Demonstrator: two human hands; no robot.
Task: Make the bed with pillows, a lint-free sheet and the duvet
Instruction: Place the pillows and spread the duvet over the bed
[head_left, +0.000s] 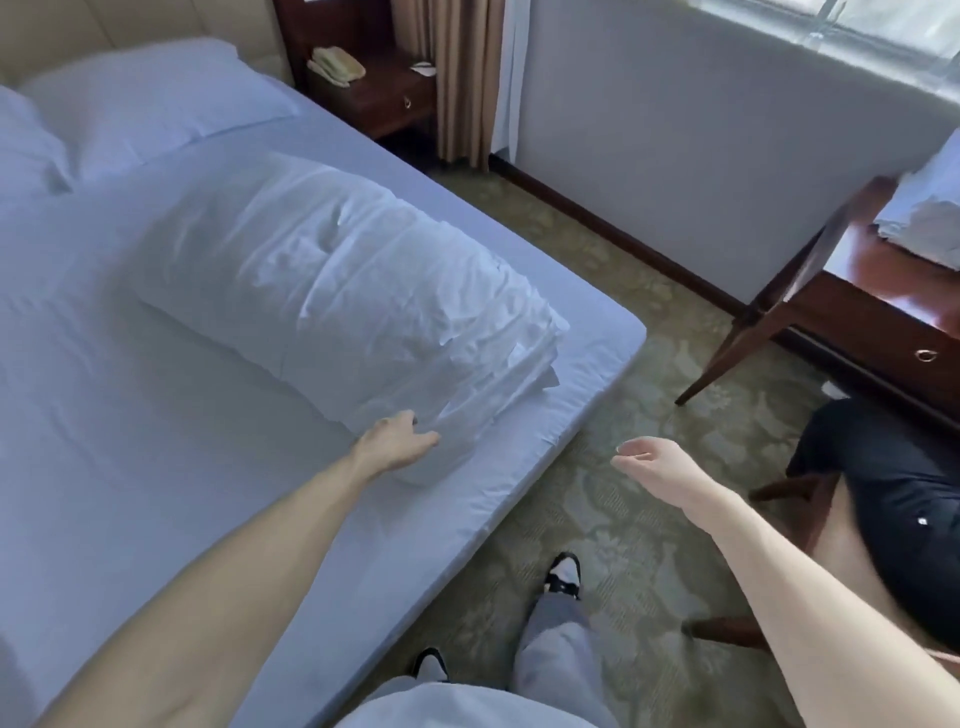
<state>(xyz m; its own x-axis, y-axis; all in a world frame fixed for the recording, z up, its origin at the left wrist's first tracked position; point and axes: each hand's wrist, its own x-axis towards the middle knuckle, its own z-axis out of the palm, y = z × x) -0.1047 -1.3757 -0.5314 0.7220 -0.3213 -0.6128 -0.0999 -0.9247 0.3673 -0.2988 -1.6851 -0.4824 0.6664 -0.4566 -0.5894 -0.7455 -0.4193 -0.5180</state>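
Note:
A folded white duvet (332, 291) lies in a thick bundle across the foot half of the bed. The bed (130, 467) is covered by a smooth white sheet. Two white pillows lie at the head, one (150, 104) in the middle and another (21, 150) at the left edge of the view. My left hand (397, 439) rests on the near end of the duvet bundle, fingers curled into the cloth. My right hand (649, 462) hovers over the carpet to the right of the bed, loosely curled and holding nothing.
A dark wooden nightstand (374, 88) with a telephone (335, 65) stands beside the head of the bed. At the right a wooden desk (841, 301) carries folded white linen (930, 213). A chair with dark clothing (893, 499) stands near my right arm. Patterned carpet (597, 374) runs along the bed.

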